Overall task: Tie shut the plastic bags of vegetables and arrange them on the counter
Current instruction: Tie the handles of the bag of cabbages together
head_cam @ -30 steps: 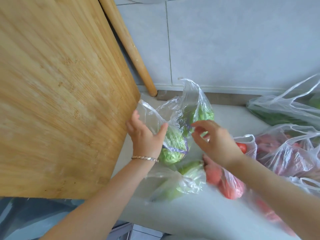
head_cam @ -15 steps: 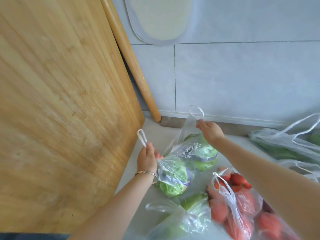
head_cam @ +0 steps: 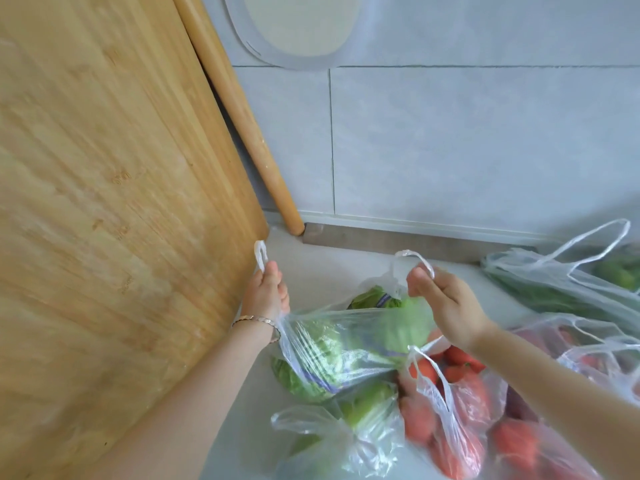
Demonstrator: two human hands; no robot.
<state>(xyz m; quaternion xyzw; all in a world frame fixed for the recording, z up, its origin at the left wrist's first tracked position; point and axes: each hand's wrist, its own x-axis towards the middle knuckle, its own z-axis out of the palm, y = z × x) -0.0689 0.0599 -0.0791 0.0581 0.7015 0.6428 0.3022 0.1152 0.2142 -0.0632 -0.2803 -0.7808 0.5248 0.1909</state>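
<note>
While both hands pull a clear bag of green leafy vegetables (head_cam: 349, 344) apart over the pale counter (head_cam: 332, 268), the room around them reads as a kitchen corner. At nine o'clock a large wooden cutting board (head_cam: 114, 202) leans upright, filling the left of the view, and behind it a wooden rolling pin (head_cam: 242, 112) slants down to the counter's back edge. Grey wall tiles (head_cam: 467, 143) cover the back wall from twelve to three o'clock, with a pale oval-windowed sheet (head_cam: 294, 32) hanging at twelve.

The left hand (head_cam: 265, 292), a bracelet (head_cam: 256, 320) at its wrist, is closed around one bag handle (head_cam: 260, 252); the right hand (head_cam: 446, 303) pinches the other handle (head_cam: 415, 259) between thumb and fingers. The bag stretches between them, near the middle of the counter.

At five o'clock lies a bag of tomatoes (head_cam: 460, 410), touching it. At six o'clock sits another bag of greens (head_cam: 349, 434). At three o'clock a further bag of greens (head_cam: 561, 282) lies by the wall.
</note>
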